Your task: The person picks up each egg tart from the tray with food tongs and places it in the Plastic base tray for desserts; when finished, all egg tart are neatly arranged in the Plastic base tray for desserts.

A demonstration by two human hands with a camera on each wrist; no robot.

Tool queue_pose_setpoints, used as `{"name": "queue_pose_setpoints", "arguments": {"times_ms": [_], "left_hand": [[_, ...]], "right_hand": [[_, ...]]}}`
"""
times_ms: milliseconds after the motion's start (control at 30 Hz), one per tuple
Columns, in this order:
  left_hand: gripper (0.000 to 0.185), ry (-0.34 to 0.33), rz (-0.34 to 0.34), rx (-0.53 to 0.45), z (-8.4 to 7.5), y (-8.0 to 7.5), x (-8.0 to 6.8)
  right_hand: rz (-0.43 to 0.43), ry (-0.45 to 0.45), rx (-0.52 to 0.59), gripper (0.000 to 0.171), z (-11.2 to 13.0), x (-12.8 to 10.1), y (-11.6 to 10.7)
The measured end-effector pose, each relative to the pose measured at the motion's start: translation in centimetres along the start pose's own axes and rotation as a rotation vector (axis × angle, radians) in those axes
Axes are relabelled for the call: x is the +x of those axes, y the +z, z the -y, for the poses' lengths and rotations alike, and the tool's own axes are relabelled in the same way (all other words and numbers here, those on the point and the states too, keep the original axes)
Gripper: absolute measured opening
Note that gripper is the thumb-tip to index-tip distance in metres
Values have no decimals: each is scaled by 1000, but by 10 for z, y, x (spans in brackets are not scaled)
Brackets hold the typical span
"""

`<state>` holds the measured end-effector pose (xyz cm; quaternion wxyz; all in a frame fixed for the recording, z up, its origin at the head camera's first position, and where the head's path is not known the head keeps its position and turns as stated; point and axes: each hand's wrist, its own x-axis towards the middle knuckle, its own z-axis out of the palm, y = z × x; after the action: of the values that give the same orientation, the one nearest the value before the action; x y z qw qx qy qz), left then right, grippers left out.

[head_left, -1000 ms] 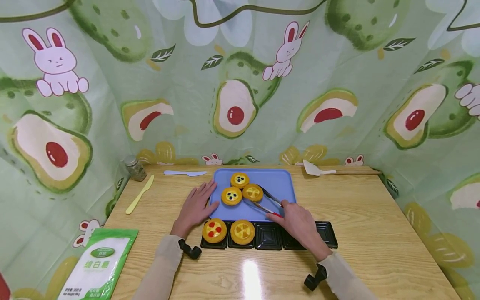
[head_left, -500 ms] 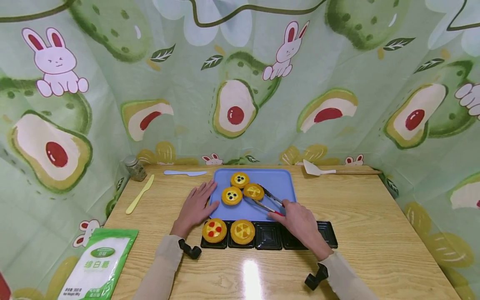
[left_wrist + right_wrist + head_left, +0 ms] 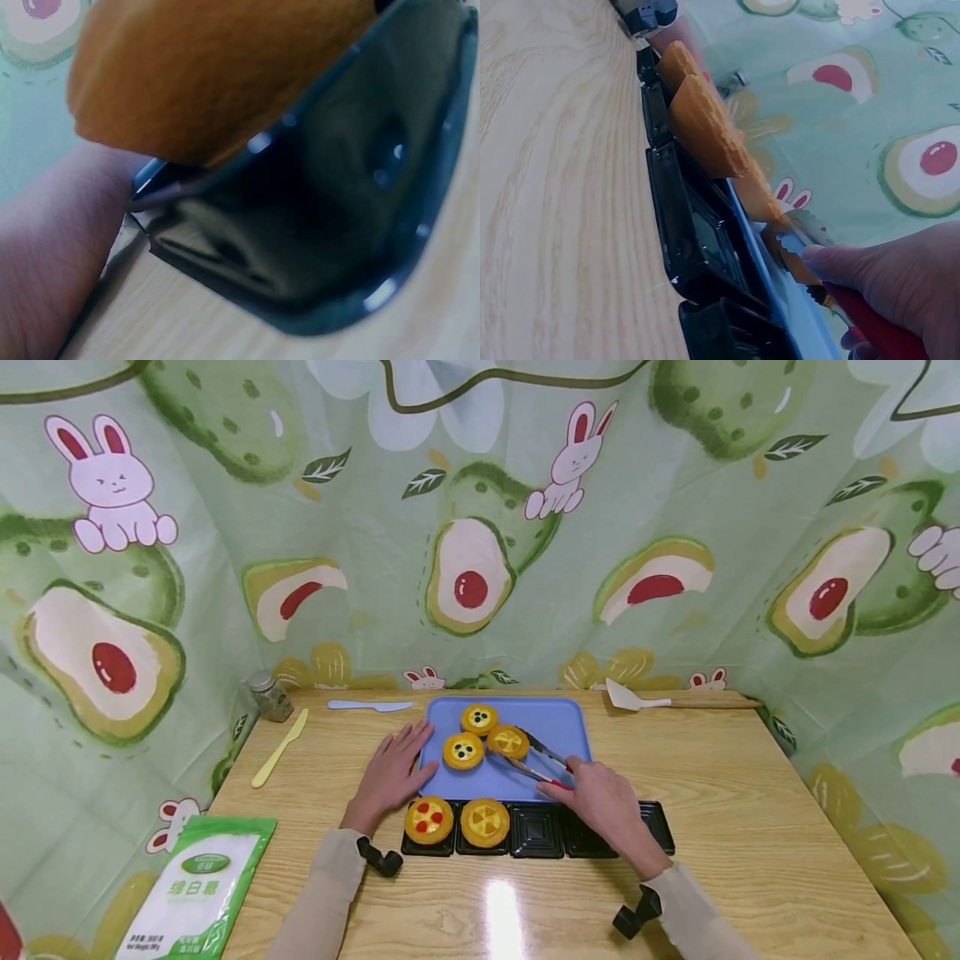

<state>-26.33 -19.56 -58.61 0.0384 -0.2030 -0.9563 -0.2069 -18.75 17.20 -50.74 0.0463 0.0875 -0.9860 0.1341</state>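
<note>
In the head view my left hand (image 3: 393, 768) rests with straight fingers on the left edge of a blue tray (image 3: 566, 718). My right hand (image 3: 603, 797) grips red-handled tongs (image 3: 521, 768), their tips on either side of a tart (image 3: 507, 742) topped with yellow wedges. Two tarts with dark berries, a front one (image 3: 462, 751) and a back one (image 3: 479, 719), sit left of it on the tray. The right wrist view shows the hand (image 3: 900, 281) around the red handle, with the jaws at a tart's side. A tart (image 3: 202, 75) in its black holder fills most of the left wrist view.
Before the tray stands a row of black square holders (image 3: 537, 831); one bears a red-topped tart (image 3: 429, 821), another a wedge-topped tart (image 3: 484, 823). Around lie a yellow knife (image 3: 281, 748), a blue knife (image 3: 370, 706), a jar (image 3: 271, 697), a sugar bag (image 3: 197, 889) and a spatula (image 3: 675, 702).
The tart between the tongs has shifted slightly to the right and away from me. My right hand has moved a little to the right with the tongs; my left hand has stayed put.
</note>
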Motion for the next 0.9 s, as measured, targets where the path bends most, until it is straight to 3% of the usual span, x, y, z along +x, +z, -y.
{"name": "queue_pose_setpoints", "arguments": {"times_ms": [400, 900], "left_hand": [[75, 2, 1, 1, 0, 0, 1], [76, 0, 2, -1, -1, -2, -1]], "right_hand": [[-39, -14, 50, 54, 2, -8, -26], [-31, -31, 45, 53, 4, -37, -50]]}}
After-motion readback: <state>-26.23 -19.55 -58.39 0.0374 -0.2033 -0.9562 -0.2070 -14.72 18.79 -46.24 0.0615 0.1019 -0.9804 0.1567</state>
